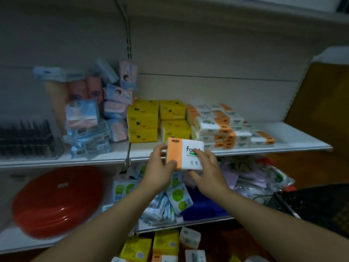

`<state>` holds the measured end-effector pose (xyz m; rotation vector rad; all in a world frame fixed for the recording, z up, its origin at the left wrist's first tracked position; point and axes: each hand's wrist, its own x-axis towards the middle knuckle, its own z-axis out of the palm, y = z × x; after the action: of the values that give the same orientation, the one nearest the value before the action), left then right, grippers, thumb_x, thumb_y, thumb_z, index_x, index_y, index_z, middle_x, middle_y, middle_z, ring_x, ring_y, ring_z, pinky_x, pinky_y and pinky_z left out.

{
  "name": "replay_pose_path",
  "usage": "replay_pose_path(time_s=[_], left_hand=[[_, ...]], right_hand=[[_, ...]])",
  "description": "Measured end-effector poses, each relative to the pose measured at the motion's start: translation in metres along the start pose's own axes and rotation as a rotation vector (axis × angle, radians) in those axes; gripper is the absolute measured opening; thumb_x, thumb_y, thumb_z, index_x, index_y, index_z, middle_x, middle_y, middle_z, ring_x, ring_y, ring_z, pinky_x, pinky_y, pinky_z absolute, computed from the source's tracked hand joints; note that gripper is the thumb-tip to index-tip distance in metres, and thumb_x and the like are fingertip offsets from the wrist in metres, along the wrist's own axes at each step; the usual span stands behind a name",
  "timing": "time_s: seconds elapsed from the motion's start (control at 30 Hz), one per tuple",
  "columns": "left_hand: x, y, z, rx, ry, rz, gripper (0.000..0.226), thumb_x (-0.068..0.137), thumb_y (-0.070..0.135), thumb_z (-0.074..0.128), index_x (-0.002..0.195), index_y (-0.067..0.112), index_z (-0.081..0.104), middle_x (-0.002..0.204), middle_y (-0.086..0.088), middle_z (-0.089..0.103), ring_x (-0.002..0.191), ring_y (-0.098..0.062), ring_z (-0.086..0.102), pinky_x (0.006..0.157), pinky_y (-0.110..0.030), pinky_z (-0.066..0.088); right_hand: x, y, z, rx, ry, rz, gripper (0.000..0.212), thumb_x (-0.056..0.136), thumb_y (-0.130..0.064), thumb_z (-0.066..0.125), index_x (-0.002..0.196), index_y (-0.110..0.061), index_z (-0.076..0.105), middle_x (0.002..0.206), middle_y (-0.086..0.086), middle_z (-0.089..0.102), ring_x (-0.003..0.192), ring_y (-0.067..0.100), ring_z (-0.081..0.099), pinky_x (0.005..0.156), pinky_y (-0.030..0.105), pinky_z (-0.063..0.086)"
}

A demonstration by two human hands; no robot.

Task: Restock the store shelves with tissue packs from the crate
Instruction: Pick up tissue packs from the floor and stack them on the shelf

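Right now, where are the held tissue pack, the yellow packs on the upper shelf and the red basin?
held tissue pack (186, 157): head view, on its white front face.
yellow packs (143, 121): head view, on the front of the left stack.
red basin (56, 201): head view, on the middle of its red surface.

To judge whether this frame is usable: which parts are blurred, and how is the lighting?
Head view: dim light overall; the tissue pack between the left hand and right hand is sharpest, its print partly readable; the red basin and black rack at the left edge are smeared; the slotted upright bends from wide-angle distortion.
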<state>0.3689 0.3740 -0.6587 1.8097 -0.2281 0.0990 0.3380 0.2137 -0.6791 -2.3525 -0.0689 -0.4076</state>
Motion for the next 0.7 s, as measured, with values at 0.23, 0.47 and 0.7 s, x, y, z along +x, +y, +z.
replay_pose_path(time_s=[0.23, 0.47, 0.7], left_hand=[[0.038, 0.064, 0.052, -0.035, -0.09, 0.096, 0.049, 0.084, 0.005, 0.059, 0.128, 0.018, 0.04, 0.117, -0.003, 0.057, 0.102, -0.018, 0.062, 0.092, -0.038, 0.051], [0.084, 0.096, 0.107, 0.174, -0.224, 0.253, 0.048, 0.088, 0.016, 0.059, 0.133, 0.02, 0.044, 0.129, -0.003, 0.056, 0.111, -0.015, 0.054, 0.093, -0.025, 0.042], [0.122, 0.065, 0.119, 1.122, -0.32, 0.352, 0.063, 0.091, 0.045, 0.049, 0.145, 0.022, 0.024, 0.154, -0.004, 0.02, 0.143, -0.025, 0.013, 0.116, -0.044, 0.022]], right_hand=[[0.041, 0.008, -0.063, -0.146, 0.186, -0.012, 0.08, 0.079, -0.033, 0.072, 0.145, -0.036, 0.028, 0.154, 0.003, 0.004, 0.139, 0.024, 0.02, 0.11, 0.034, 0.031], [0.083, 0.057, -0.123, -0.214, 0.3, 0.007, 0.06, 0.084, -0.025, 0.063, 0.14, -0.035, 0.043, 0.146, 0.004, 0.027, 0.128, 0.025, 0.038, 0.103, 0.039, 0.04], [0.101, 0.127, -0.146, -0.215, 0.297, 0.171, 0.054, 0.084, -0.031, 0.068, 0.135, -0.031, 0.05, 0.146, 0.012, 0.032, 0.128, 0.031, 0.04, 0.106, 0.041, 0.038]])
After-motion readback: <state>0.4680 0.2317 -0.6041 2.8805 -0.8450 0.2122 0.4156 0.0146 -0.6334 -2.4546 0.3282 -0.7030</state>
